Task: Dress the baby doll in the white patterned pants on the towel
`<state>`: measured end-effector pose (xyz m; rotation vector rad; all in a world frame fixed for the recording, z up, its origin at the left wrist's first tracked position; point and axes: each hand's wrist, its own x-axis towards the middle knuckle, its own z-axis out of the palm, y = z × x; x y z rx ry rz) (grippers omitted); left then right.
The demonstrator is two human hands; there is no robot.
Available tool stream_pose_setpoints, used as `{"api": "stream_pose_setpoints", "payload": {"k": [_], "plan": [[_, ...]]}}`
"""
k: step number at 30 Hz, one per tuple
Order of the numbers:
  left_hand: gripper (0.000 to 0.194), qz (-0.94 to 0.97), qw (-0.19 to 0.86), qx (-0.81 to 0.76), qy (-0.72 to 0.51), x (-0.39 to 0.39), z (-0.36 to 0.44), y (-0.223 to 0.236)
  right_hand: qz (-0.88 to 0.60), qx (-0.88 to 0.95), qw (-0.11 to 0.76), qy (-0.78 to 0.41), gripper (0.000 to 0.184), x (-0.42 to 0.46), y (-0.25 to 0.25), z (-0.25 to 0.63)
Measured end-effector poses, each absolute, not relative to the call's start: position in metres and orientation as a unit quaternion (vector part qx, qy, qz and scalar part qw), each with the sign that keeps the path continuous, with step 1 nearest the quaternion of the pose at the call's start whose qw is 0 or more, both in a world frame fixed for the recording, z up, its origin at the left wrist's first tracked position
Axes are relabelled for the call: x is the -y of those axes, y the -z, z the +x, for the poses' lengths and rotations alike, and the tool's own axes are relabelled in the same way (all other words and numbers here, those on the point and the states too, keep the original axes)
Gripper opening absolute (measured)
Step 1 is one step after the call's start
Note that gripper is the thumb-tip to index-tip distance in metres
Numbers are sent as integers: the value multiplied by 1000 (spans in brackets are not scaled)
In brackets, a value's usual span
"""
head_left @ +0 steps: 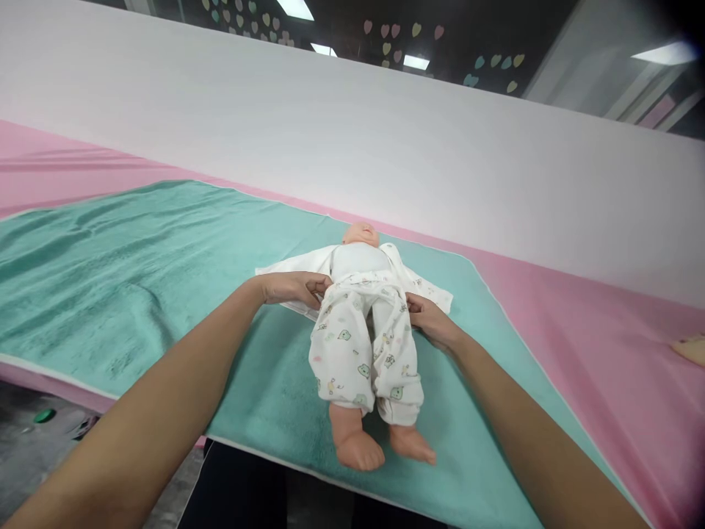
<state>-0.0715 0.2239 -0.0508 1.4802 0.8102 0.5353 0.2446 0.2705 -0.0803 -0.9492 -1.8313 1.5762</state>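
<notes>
A doll [359,258] is laid on its back on a green towel [181,235], which is spread over a pink-covered table [578,316]. The doll's head [362,234] is placed close to the towel's far edge, and its bare feet [358,450] are pointed toward the near edge. White trousers [341,345] with small printed figures are worn on its legs, the waistband reaching the lower belly. Beneath the doll, a white shirt [308,262] is opened out, one sleeve stretched to each side; the right one is directed toward the towel's far right corner. The left hand [297,288] is set at the side of the trousers by the waist, its fingers bent toward the thumb and the cloth apparently pinched between them. The right hand [427,314] is held against the opposite side, fingers bent; its fingertips are partly hidden, so whether cloth is pinched cannot be told. At the near edge, dark-clothed legs [247,485] are seen below the towel. Behind the table's far edge a white wall [330,132] is seen, topped by dark glass dotted with heart stickers [395,31].
</notes>
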Motion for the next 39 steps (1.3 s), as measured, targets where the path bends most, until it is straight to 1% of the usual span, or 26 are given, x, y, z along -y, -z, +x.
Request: {"api": "stream_pose_setpoints", "payload": {"k": [4, 6, 9, 11, 14, 15, 17, 19, 21, 23, 25, 28, 29, 31, 34, 35, 37, 38, 39], "plan": [[29, 657, 604, -385, -233, -223, -67, 51, -366, 636, 308, -605, 18, -267, 82, 238], [24, 673, 559, -418, -243, -223, -63, 51, -369, 601, 351, -615, 21, -265, 82, 231], [15, 685, 498, -449, -284, -224, -60, 52, -397, 560, 422, -592, 28, -263, 82, 220], [14, 670, 472, -468, -330, -227, -61, 54, -419, 567, 434, -562, 27, -263, 83, 215], [21, 619, 428, -516, -410, -234, -62, 62, -431, 588, 423, -538, 24, -269, 85, 216], [21, 603, 406, -535, -430, -237, -62, 65, -432, 589, 421, -538, 23, -272, 85, 217], [15, 586, 324, -584, -458, -242, -61, 71, -434, 589, 413, -543, 24, -277, 86, 220], [10, 595, 201, -632, -455, -244, -58, 77, -442, 591, 408, -538, 24, -281, 86, 222], [12, 626, 100, -637, -438, -246, -52, 81, -456, 605, 410, -508, 21, -283, 86, 222], [20, 681, 61, -588, -433, -246, -46, 84, -467, 635, 423, -447, 19, -284, 86, 221], [29, 726, 56, -521, -446, -248, -40, 84, -458, 677, 448, -363, 17, -285, 84, 219], [37, 730, 103, -483, -471, -251, -34, 80, -403, 727, 477, -285, 17, -286, 80, 217], [35, 718, 124, -491, -477, -253, -32, 78, -391, 736, 478, -278, 18, -288, 78, 217], [26, 694, 145, -519, -478, -256, -28, 73, -397, 750, 459, -263, 17, -293, 73, 216], [8, 675, 120, -562, -463, -262, -23, 66, -426, 779, 409, -210, 13, -308, 63, 211], [10, 670, 108, -576, -456, -264, -21, 65, -425, 789, 395, -201, 12, -315, 60, 208], [19, 653, 97, -606, -445, -268, -18, 63, -416, 799, 376, -218, 9, -331, 56, 198], [21, 638, 103, -618, -448, -270, -18, 63, -412, 797, 371, -239, 9, -339, 56, 193], [19, 618, 120, -625, -462, -272, -19, 64, -412, 789, 372, -264, 9, -347, 57, 187]]}}
